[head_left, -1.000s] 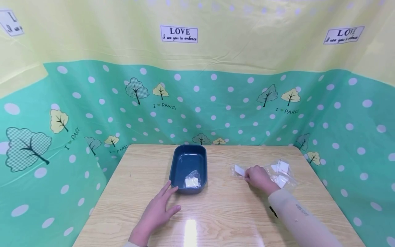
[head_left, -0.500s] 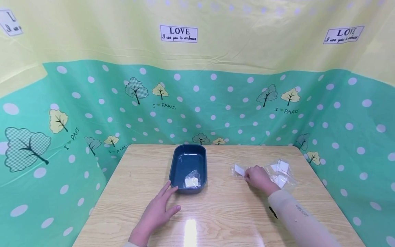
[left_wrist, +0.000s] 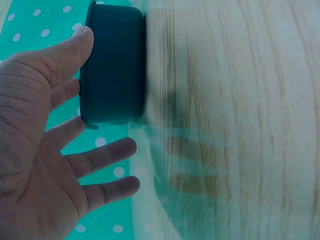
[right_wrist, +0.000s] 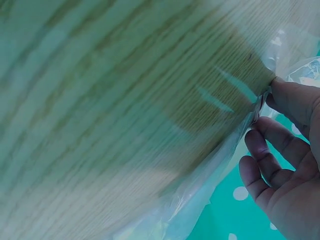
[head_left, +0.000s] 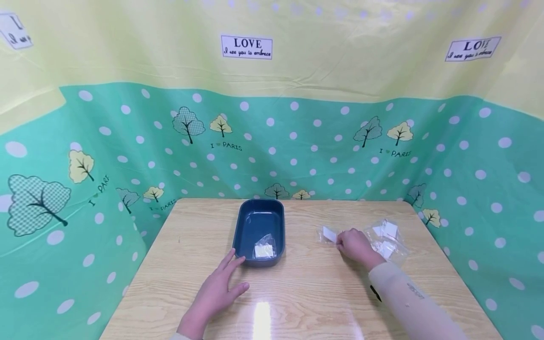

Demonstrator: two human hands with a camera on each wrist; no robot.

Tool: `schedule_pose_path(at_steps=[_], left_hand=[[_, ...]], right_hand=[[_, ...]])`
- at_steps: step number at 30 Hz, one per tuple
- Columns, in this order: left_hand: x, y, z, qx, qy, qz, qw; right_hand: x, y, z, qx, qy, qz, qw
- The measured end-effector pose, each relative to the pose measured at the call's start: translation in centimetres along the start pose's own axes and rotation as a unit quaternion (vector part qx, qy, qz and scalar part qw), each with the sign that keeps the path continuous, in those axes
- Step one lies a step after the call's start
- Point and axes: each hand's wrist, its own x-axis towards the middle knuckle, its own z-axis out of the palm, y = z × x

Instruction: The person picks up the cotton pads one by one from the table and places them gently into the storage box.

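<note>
A dark blue rectangular dish (head_left: 260, 208) stands on the wooden table, and a small clear plastic bag with a white card in it (head_left: 264, 250) lies at its near end. My left hand (head_left: 216, 285) has its fingers spread, with fingertips at the dish's near left corner; in the left wrist view the dish's side wall (left_wrist: 115, 65) shows beside the fingers. To the right, my right hand (head_left: 354, 243) pinches the edge of another clear plastic bag (head_left: 328, 234) holding a white card. The right wrist view shows the thumb and forefinger on the thin plastic (right_wrist: 182, 215).
Several more clear bags with white cards (head_left: 388, 231) lie just right of my right hand, partly behind it. A green and yellow patterned curtain (head_left: 293, 141) surrounds the table (head_left: 187, 236) at the back and sides.
</note>
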Motion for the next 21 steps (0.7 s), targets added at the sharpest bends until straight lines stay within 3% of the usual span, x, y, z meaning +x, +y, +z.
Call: schedule_pose_path(at_steps=[13, 21], left_hand=[[-0.1, -0.2, 0.0, -0.004, -0.002, -0.003, 1.0], [-0.1, -0.1, -0.1, -0.008, -0.002, -0.001, 1.0]], right_hand=[[0.0, -0.3, -0.2, 0.002, -0.007, 0.017, 1.0], [0.9, -2.6, -0.9, 0.076, 0.025, 0.069, 0.994]])
